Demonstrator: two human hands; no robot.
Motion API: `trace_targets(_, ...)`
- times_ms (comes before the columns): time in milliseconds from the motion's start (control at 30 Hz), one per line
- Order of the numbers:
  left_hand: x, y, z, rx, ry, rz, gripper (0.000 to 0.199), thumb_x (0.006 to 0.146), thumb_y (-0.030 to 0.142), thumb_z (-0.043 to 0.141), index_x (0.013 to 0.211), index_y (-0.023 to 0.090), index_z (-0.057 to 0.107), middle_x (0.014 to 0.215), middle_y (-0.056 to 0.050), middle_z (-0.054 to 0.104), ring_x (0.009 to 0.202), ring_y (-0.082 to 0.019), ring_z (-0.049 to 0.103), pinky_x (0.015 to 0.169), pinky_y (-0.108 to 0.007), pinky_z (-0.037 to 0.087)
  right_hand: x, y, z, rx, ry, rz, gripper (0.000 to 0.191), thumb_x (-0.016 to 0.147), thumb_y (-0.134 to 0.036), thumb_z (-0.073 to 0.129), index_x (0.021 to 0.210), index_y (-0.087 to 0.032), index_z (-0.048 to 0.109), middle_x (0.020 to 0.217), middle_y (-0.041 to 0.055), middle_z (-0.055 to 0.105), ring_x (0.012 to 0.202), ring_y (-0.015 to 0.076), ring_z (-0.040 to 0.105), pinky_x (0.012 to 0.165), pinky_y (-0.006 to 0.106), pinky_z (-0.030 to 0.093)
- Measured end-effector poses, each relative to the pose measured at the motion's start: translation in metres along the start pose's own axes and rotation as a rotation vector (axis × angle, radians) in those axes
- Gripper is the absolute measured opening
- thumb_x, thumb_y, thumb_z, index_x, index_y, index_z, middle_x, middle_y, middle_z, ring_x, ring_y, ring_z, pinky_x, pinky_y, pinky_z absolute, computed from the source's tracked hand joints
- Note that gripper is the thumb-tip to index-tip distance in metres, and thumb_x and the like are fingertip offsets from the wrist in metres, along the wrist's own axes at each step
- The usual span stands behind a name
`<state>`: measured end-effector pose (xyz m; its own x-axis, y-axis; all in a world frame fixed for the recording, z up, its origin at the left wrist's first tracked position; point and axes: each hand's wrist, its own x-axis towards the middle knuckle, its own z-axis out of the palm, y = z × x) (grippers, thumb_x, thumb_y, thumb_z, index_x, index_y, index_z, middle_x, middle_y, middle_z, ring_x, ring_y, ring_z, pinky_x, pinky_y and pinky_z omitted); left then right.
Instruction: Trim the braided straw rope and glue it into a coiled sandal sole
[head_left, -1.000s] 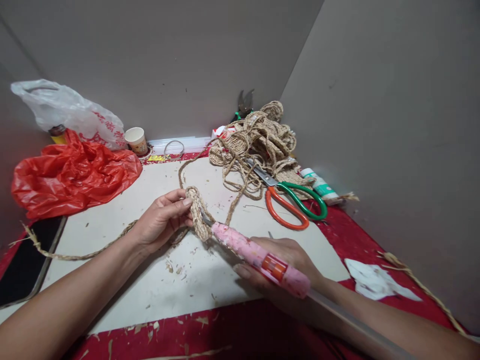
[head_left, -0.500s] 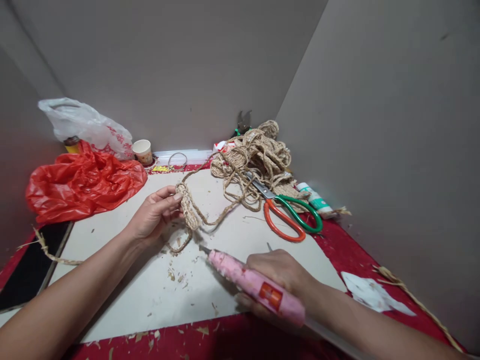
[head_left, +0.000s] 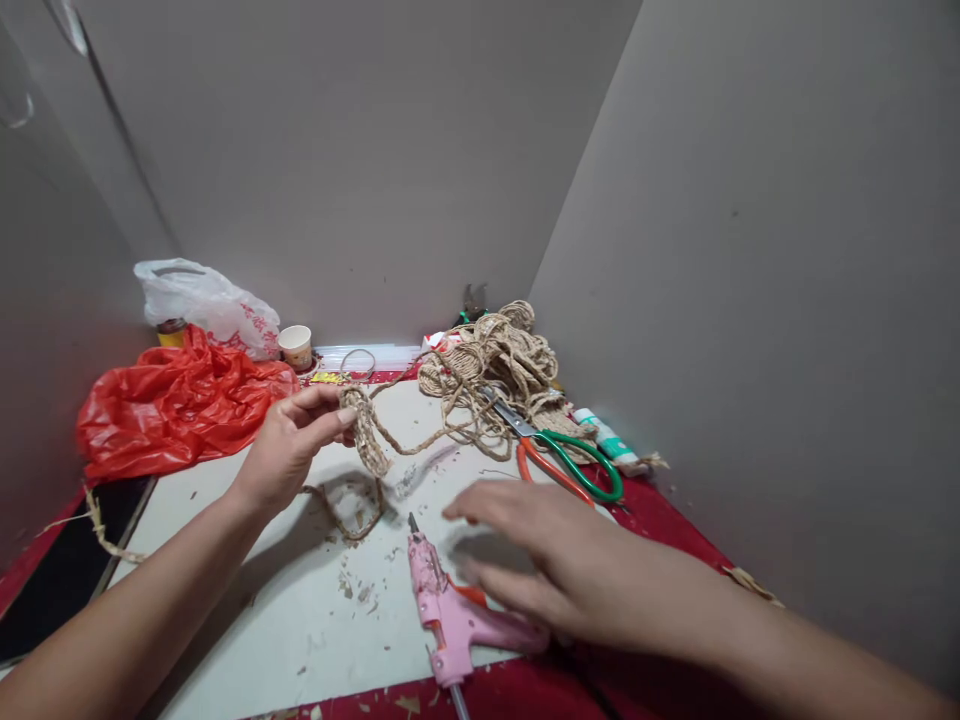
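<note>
Between the thumb and fingers of my left hand [head_left: 289, 445] is a small coil of braided straw rope [head_left: 366, 435], held above the white board [head_left: 285, 620]. One strand runs from it toward the big rope pile; another loops down onto the board. A pink glue gun [head_left: 442, 610] lies on the board, its nozzle pointing away from me and a glue stick poking out behind. Just right of it, above the board, hovers my right hand [head_left: 555, 560], fingers apart and nothing in them. Scissors [head_left: 547, 440] with green and orange handles lie beyond, partly behind this hand.
A heap of braided rope [head_left: 510, 360] sits at the back right, beside a white-and-green roll [head_left: 607, 437]. Red plastic bag [head_left: 180, 400], white bag [head_left: 210, 305] and paper cup [head_left: 296, 347] stand at the back left. Grey walls [head_left: 360, 160] enclose the table; a dark flat panel [head_left: 60, 550] lies left.
My right hand has let go of the glue gun, which now lies on the board, and its fingers have spread. The left hand still holds the rope coil. The view has tilted up slightly.
</note>
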<state>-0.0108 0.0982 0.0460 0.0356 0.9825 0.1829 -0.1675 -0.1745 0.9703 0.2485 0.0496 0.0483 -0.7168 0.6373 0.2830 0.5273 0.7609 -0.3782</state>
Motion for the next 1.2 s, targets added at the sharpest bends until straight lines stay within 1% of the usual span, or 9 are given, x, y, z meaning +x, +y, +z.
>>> trace_targets(100, -0.006, 0.007, 0.004, 0.048, -0.012, 0.040, 0.011, 0.072, 0.022, 0.078, 0.081, 0.018, 0.073, 0.075, 0.000, 0.067, 0.066, -0.011, 0.058, 0.065, -0.022, 0.049, 0.025, 0.005, 0.005, 0.094, 0.270, -0.012, 0.030, 0.091, -0.020, 0.054, 0.121, -0.017, 0.057, 0.116, 0.0105, 0.069, 0.106, 0.0210, 0.065, 0.092, 0.038, 0.052)
trace_targets(167, -0.009, 0.008, 0.006, 0.062, -0.029, 0.054, 0.010, 0.073, 0.022, 0.077, 0.082, 0.019, 0.074, 0.074, 0.000, 0.067, 0.066, -0.011, 0.058, 0.066, -0.023, 0.050, 0.042, 0.010, 0.015, 0.134, 0.355, -0.049, 0.034, 0.090, -0.018, 0.052, 0.124, -0.016, 0.054, 0.121, 0.0124, 0.067, 0.110, 0.0225, 0.063, 0.094, 0.041, 0.052)
trace_targets(233, -0.012, 0.008, 0.007, 0.074, -0.045, 0.066, 0.010, 0.074, 0.022, 0.077, 0.083, 0.019, 0.074, 0.075, 0.000, 0.067, 0.067, -0.011, 0.058, 0.066, -0.023, 0.050, 0.055, 0.013, 0.025, 0.214, 0.379, -0.081, 0.032, 0.089, -0.015, 0.051, 0.121, -0.015, 0.054, 0.115, 0.0118, 0.068, 0.105, 0.0211, 0.065, 0.091, 0.040, 0.054)
trace_targets(333, -0.014, 0.007, 0.009, 0.116, -0.027, 0.086, 0.009, 0.075, 0.022, 0.076, 0.083, 0.019, 0.074, 0.074, 0.000, 0.067, 0.066, -0.012, 0.058, 0.066, -0.023, 0.050, 0.060, 0.013, 0.032, 0.292, 0.406, -0.105, 0.021, 0.090, -0.013, 0.049, 0.108, -0.016, 0.059, 0.097, 0.0068, 0.072, 0.089, 0.0164, 0.068, 0.080, 0.033, 0.056)
trace_targets(400, -0.015, 0.007, 0.010, 0.148, -0.001, 0.096, 0.009, 0.074, 0.023, 0.077, 0.082, 0.019, 0.073, 0.073, 0.000, 0.067, 0.065, -0.012, 0.059, 0.065, -0.023, 0.050, 0.058, 0.011, 0.032, 0.271, 0.444, -0.123, 0.018, 0.090, -0.012, 0.049, 0.103, -0.016, 0.061, 0.093, 0.0054, 0.072, 0.084, 0.0147, 0.068, 0.076, 0.029, 0.056)
trace_targets(500, -0.017, 0.006, 0.013, 0.177, 0.022, 0.100, 0.009, 0.074, 0.024, 0.077, 0.080, 0.019, 0.072, 0.071, 0.001, 0.066, 0.064, -0.012, 0.059, 0.064, -0.023, 0.050, 0.054, 0.010, 0.033, 0.198, 0.501, -0.163, 0.019, 0.090, -0.010, 0.050, 0.104, -0.015, 0.063, 0.094, 0.0064, 0.073, 0.084, 0.0144, 0.068, 0.076, 0.028, 0.055)
trace_targets(667, -0.018, 0.005, 0.016, 0.174, 0.019, 0.078, 0.008, 0.074, 0.023, 0.077, 0.080, 0.020, 0.072, 0.071, 0.001, 0.066, 0.064, -0.011, 0.059, 0.063, -0.021, 0.050, 0.052, 0.014, 0.039, 0.143, 0.513, -0.233, 0.021, 0.091, -0.010, 0.052, 0.108, -0.012, 0.064, 0.095, 0.0086, 0.074, 0.084, 0.0159, 0.068, 0.076, 0.030, 0.056)
trace_targets(1000, -0.015, -0.005, 0.017, 0.115, 0.035, 0.016, 0.011, 0.072, 0.023, 0.078, 0.081, 0.019, 0.072, 0.074, 0.001, 0.066, 0.063, -0.011, 0.057, 0.062, -0.022, 0.048, 0.049, 0.018, 0.046, 0.172, 0.499, -0.232, 0.022, 0.090, -0.013, 0.050, 0.109, -0.014, 0.062, 0.091, 0.0081, 0.072, 0.079, 0.0159, 0.067, 0.073, 0.030, 0.055)
trace_targets(1200, -0.016, -0.005, 0.019, 0.102, 0.059, -0.022, 0.013, 0.070, 0.022, 0.078, 0.079, 0.017, 0.069, 0.069, 0.003, 0.063, 0.059, -0.010, 0.056, 0.059, -0.021, 0.047, 0.047, 0.016, 0.049, 0.089, 0.504, -0.250, 0.025, 0.090, -0.026, 0.058, 0.111, -0.013, 0.058, 0.088, 0.0087, 0.071, 0.075, 0.0175, 0.065, 0.069, 0.030, 0.054)
